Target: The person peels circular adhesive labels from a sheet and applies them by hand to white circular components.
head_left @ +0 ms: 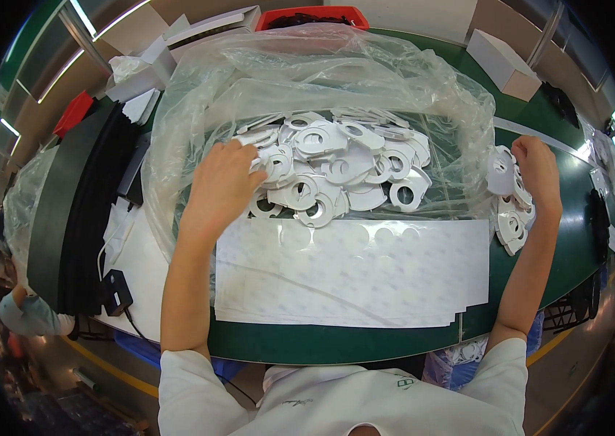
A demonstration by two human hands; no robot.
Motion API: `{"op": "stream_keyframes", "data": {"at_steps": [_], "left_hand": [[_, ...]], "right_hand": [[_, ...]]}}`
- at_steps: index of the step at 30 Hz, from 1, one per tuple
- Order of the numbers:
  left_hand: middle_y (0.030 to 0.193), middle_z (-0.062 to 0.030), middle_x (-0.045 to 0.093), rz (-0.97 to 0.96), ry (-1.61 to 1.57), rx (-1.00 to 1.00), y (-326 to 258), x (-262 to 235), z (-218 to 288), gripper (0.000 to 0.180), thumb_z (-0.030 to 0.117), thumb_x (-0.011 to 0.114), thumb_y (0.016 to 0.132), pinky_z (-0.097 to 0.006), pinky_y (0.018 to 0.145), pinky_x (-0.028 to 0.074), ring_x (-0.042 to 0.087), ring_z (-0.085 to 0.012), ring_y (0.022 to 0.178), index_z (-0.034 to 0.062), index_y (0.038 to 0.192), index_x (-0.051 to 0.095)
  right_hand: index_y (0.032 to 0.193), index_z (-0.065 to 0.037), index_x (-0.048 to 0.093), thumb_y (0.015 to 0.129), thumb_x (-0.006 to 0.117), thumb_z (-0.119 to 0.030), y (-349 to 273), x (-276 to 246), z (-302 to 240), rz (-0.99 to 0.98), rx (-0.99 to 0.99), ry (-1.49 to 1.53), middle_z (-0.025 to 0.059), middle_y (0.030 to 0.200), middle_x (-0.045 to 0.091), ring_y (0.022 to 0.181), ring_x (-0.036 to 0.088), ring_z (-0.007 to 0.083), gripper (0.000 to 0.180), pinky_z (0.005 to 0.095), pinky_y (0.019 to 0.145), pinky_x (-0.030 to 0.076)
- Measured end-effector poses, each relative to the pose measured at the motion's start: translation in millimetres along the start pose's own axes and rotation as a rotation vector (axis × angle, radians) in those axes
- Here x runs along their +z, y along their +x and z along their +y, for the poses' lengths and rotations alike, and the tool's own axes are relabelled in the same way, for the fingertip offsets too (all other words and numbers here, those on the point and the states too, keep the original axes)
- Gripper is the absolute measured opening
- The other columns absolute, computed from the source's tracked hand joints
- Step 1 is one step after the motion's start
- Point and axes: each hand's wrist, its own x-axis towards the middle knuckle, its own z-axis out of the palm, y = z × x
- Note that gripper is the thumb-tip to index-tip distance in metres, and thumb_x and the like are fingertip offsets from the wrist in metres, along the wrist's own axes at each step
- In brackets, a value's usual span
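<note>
A heap of flat white plastic parts (pixel 326 168), each with a round hole, lies on clear plastic sheeting in front of me. My left hand (pixel 226 180) is at the heap's left edge, thumb apart from bent fingers; its fingertips are partly hidden against the parts. On the right, my right hand (pixel 538 173) has curled fingers at the top of a smaller row of the same parts (pixel 511 227). Its fingertips meet a white plastic part (pixel 500 173) there, though the grip is partly hidden.
White sheets with a sticker-like sheen (pixel 351 272) lie nearest me on the green table (pixel 336 345). Clear plastic sheeting (pixel 249 91) bunches behind the heap. Black panels (pixel 75 211) and a small black box (pixel 116 292) stand left. A red bin (pixel 312 16) and white box (pixel 504 65) stand behind.
</note>
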Motion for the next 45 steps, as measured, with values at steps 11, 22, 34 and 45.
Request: {"op": "stream_keyframes", "data": {"at_steps": [11,22,34,45], "left_hand": [[0.092,-0.0073,0.066,-0.079,-0.677,-0.323,23.7,14.0,-49.4,0.028,0.029,0.061,0.087,-0.035,0.071,0.045,0.059,-0.0193,0.084,0.0009,0.085,0.067],[0.129,-0.0196,0.051,-0.206,-2.050,-0.310,9.3,11.3,47.4,0.051,0.046,0.031,0.099,-0.046,0.087,0.050,0.051,-0.0342,0.118,0.0041,0.119,0.052],[0.123,-0.0193,0.054,-0.539,-2.178,-0.564,-26.3,99.6,97.4,0.061,0.053,0.013,0.099,-0.034,0.068,0.049,0.058,-0.0277,0.101,0.0080,0.126,0.045],[0.121,-0.0155,0.056,-0.550,-2.177,-0.512,-24.7,100.3,96.6,0.062,0.054,0.013,0.099,-0.033,0.071,0.047,0.057,-0.0246,0.102,0.0085,0.126,0.045]], "right_hand": [[0.085,-0.007,0.066,0.073,0.072,-0.010,-105.6,1.7,-154.5,-0.586,-0.828,0.675,0.0066,0.082,0.063,0.081,0.060,0.0258,0.014,0.0374,0.072,0.047],[0.092,-0.002,0.057,0.077,0.072,-0.015,-131.9,13.7,-167.6,-0.869,-0.861,0.522,0.0125,0.093,0.058,0.095,0.054,0.0301,0.025,0.0392,0.075,0.048],[0.083,0.000,0.053,0.073,0.064,-0.008,-152.0,4.1,-171.8,-0.721,-0.904,0.517,0.0125,0.091,0.053,0.090,0.054,0.0293,0.017,0.0379,0.070,0.049],[0.074,-0.004,0.058,0.068,0.064,-0.012,-167.5,-33.5,-168.9,-0.575,-1.305,0.550,0.0043,0.065,0.053,0.069,0.052,0.0178,0.011,0.0284,0.058,0.042]]}}
